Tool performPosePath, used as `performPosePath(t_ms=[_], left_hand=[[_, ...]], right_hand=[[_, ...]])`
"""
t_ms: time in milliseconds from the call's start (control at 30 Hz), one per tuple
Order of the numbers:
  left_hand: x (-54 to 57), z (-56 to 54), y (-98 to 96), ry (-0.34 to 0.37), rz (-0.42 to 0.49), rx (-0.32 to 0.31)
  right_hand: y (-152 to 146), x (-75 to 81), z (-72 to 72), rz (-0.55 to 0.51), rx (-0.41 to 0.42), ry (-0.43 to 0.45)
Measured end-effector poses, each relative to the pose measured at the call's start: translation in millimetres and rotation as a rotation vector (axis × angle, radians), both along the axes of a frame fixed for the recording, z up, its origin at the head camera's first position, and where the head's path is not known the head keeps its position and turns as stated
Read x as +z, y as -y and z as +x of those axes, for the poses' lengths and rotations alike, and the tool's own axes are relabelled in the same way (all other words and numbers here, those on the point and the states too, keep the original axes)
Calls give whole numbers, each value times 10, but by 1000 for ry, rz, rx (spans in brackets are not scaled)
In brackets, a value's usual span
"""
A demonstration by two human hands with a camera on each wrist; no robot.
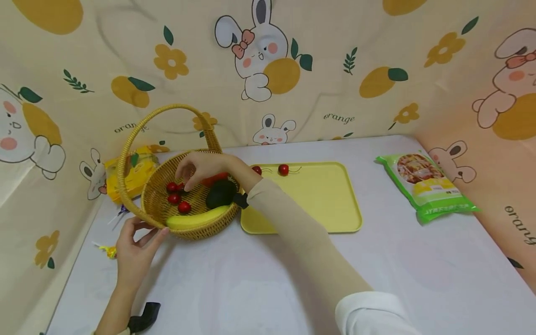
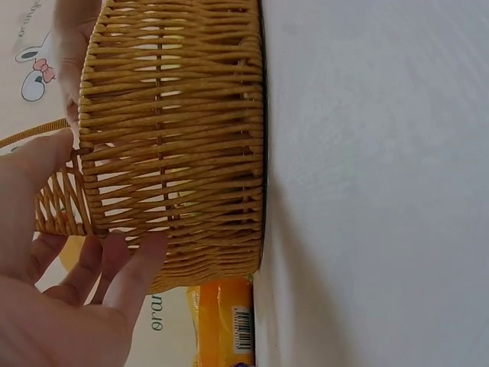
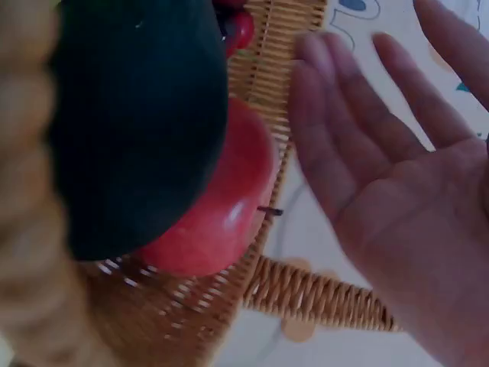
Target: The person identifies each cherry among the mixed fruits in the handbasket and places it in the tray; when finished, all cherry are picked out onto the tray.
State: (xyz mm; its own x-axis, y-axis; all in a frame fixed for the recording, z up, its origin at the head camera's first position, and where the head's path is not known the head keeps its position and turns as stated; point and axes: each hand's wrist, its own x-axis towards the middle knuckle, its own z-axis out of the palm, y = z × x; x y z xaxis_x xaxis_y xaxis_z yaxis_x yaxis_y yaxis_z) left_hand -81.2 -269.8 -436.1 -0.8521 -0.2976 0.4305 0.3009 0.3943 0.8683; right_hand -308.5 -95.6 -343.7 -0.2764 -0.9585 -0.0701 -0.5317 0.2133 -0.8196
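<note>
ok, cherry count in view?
5. Three in the basket near the right hand. Two on the yellow tray. More may be hidden.

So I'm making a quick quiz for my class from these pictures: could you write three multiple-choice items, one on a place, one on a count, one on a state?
1. Where does the banana lie?
A. on the yellow tray
B. in the basket
C. beside the green packet

2. How many cherry tomatoes lie on the yellow tray?
A. two
B. none
C. five

3. How is the right hand?
A. closed round the banana
B. flat on the table
C. open over the basket, holding nothing

Answers:
1 B: the banana rests along the near inner wall of the basket.
2 A: two small red ones sit by the tray's far edge.
3 C: the right wrist view shows straight fingers and a bare palm; the head view shows it above the basket's fruit.
</note>
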Motion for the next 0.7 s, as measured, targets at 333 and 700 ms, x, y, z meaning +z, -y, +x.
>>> performPosePath(t_ms=[333,700], left_hand=[[-36,48,-41,-12,38,0],[-49,73,-44,-24,18,-6]], right_hand=[[142,128,88,165,52,39],[361,10,240,292,70,126]])
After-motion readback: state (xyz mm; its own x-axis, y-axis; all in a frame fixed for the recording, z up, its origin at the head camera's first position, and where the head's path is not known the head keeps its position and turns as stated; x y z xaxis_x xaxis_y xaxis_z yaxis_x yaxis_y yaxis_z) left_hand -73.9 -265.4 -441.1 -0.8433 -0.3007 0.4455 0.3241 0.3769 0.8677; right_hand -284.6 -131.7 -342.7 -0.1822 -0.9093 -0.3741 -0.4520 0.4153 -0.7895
